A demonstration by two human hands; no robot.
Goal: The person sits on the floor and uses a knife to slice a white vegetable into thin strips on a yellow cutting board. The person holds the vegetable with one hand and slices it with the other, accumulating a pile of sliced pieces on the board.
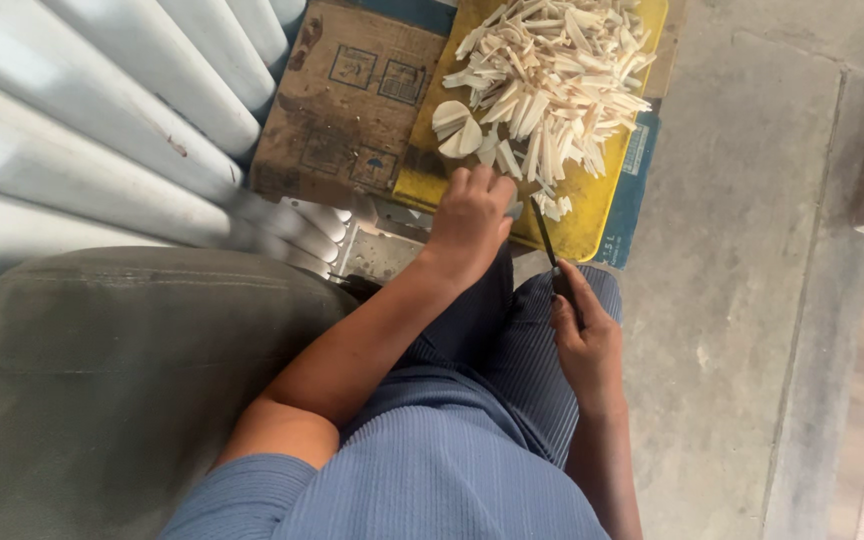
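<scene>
A yellow cutting board (584,215) lies on flattened cardboard and carries a heap of pale cut strips (557,75) and a few half-round slices (455,127). My left hand (469,218) rests on the board's near edge with curled fingers pressing down on a pale piece that is mostly hidden. My right hand (584,340) grips the dark handle of a knife (546,240), whose thin blade points up onto the board beside my left fingers.
Brown cardboard (347,100) lies left of the board. Pale rounded pipes or corrugated sheeting (102,110) fill the upper left. A grey-green cushion (102,380) sits at lower left. Concrete floor (752,300) stretches to the right.
</scene>
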